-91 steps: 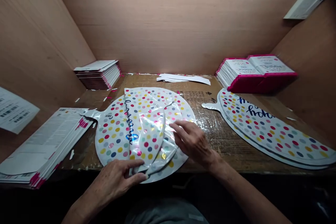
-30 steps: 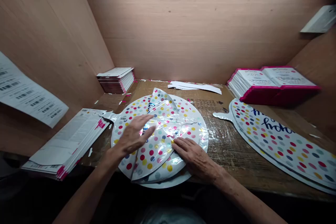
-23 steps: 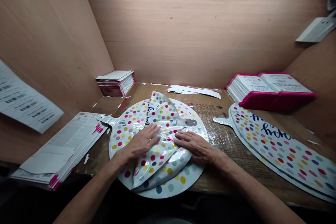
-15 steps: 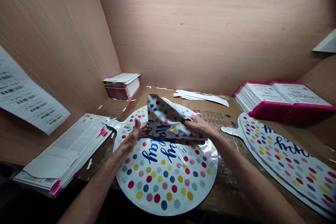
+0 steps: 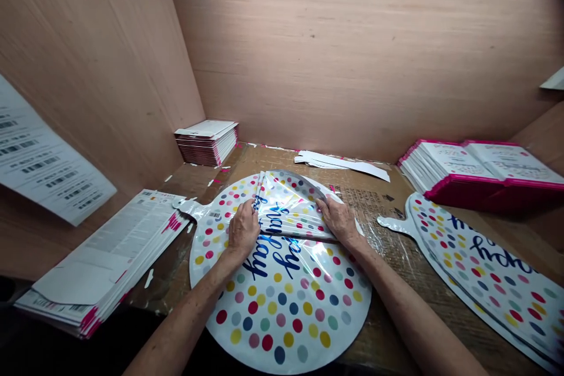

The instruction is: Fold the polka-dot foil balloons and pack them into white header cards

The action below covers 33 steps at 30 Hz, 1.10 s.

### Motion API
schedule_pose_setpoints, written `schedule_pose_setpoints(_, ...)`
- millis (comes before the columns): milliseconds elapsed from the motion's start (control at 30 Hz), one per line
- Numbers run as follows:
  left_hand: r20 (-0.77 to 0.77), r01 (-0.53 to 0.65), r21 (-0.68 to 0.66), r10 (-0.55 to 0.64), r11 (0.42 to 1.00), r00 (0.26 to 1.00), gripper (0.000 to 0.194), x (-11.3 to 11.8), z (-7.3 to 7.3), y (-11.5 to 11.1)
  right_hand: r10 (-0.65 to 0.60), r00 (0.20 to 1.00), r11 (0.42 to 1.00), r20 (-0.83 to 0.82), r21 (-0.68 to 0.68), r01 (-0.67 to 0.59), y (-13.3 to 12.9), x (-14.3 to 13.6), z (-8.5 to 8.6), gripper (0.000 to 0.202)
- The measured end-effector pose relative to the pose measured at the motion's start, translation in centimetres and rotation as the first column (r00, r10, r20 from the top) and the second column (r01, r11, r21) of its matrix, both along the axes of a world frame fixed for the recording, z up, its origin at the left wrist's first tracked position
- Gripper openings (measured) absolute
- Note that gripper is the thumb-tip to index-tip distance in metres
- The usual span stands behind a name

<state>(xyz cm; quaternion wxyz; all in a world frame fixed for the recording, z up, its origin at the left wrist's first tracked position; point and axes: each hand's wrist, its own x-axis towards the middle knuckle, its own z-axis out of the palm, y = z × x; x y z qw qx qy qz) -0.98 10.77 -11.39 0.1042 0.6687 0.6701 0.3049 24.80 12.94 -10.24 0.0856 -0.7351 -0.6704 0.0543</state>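
Before me lies a flat, round foil balloon [image 5: 282, 311], white with coloured dots and blue lettering, its tail [image 5: 189, 205] pointing left. On top of it is a second, partly folded foil balloon [image 5: 295, 205] with the same print. My left hand [image 5: 244, 228], fingers curled, grips the left folded edge of this upper balloon. With thumb and fingers closed, my right hand [image 5: 340, 220] pinches its right side, where a grey edge curls up. My fingertips are partly hidden on both sides.
Flat dotted balloons [image 5: 489, 270] lie at the right. Behind them stand pink-edged packets [image 5: 476, 170]. Printed cards [image 5: 106, 258] are stacked at left, with another card stack [image 5: 206, 142] in the back corner. White paper strips [image 5: 343, 164] lie near the wooden back wall [image 5: 308, 59].
The folded balloon's raised flap has come down and spread flatter over the lower balloon. My left hand has moved right and closed on its edge; my right hand still grips its right side.
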Motion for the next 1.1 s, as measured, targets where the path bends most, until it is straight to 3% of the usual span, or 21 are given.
schedule_pose_setpoints(133,-0.097,-0.015,0.07,0.022,0.997,0.995,0.043,0.3,0.9,-0.9,0.008,0.999,0.998,0.043,-0.055,-0.006,1.3,-1.6,0.3,0.046)
schedule_pose_setpoints(200,-0.228,0.059,0.147,-0.024,0.987,0.973,0.046,0.8,1.2,-1.2,0.025,0.998,0.996,0.053,-0.083,-0.02,1.7,-2.2,0.9,0.046)
schedule_pose_setpoints(300,-0.391,0.16,0.064,-0.123,0.985,0.912,0.055,1.2,0.6,-1.1,0.016,0.997,0.997,0.074,-0.079,-0.01,1.0,-2.6,2.1,0.047)
schedule_pose_setpoints(367,-0.42,0.129,-0.056,-0.141,0.99,0.897,0.063,1.0,-0.4,-0.6,0.151,0.982,0.988,0.115,0.014,-0.154,-0.3,-2.7,2.9,0.053)
schedule_pose_setpoints(433,-0.426,0.107,-0.11,-0.144,0.988,0.893,0.065,0.6,-1.2,-0.1,0.43,0.88,0.886,0.203,0.091,-0.454,-1.9,-2.6,3.2,0.058)
schedule_pose_setpoints(500,-0.414,0.115,-0.126,-0.158,0.985,0.896,0.066,0.3,-1.3,0.2,0.584,0.764,0.784,0.275,0.052,-0.618,-3.1,-2.6,2.9,0.041)
schedule_pose_setpoints(533,-0.399,0.116,-0.127,-0.158,0.985,0.903,0.066,0.3,-1.0,0.0,0.579,0.764,0.796,0.286,0.007,-0.606,-3.6,-2.7,2.6,0.031)
schedule_pose_setpoints(600,-0.362,0.171,-0.08,-0.189,0.982,0.913,0.067,0.7,-0.2,-1.0,0.478,0.828,0.873,0.294,-0.054,-0.485,-4.6,-3.4,1.8,0.025)
schedule_pose_setpoints(700,-0.356,0.427,0.08,-0.374,0.901,0.856,0.063,1.9,0.9,-4.2,0.414,0.867,0.909,0.276,-0.075,-0.41,-7.0,-5.4,0.9,0.026)
schedule_pose_setpoints(800,-0.327,0.563,0.154,-0.496,0.812,0.805,0.042,1.8,0.6,-7.6,0.564,0.814,0.825,0.135,-0.056,-0.562,-10.4,-6.7,1.4,0.022)
schedule_pose_setpoints(833,-0.281,0.559,0.164,-0.505,0.813,0.816,0.038,1.2,0.3,-8.4,0.641,0.764,0.767,0.074,-0.037,-0.641,-11.5,-6.7,1.8,0.031)
schedule_pose_setpoints(933,-0.075,0.519,0.211,-0.516,0.828,0.853,0.034,-2.0,-0.5,-9.8,0.826,0.557,0.562,-0.084,0.074,-0.824,-13.1,-4.8,2.7,0.083)
schedule_pose_setpoints(1000,0.046,0.5,0.246,-0.526,0.83,0.849,0.031,-4.2,-0.8,-10.3,0.873,0.47,0.487,-0.133,0.162,-0.858,-12.9,-3.4,2.4,0.094)
schedule_pose_setpoints(1033,0.082,0.492,0.26,-0.527,0.831,0.846,0.029,-5.1,-0.9,-10.6,0.872,0.466,0.488,-0.149,0.194,-0.851,-12.4,-3.0,1.9,0.085)
schedule_pose_setpoints(1100,0.106,0.459,0.261,-0.498,0.849,0.861,0.025,-6.0,-0.8,-11.1,0.828,0.519,0.559,-0.212,0.237,-0.795,-11.2,-3.0,0.7,0.05)
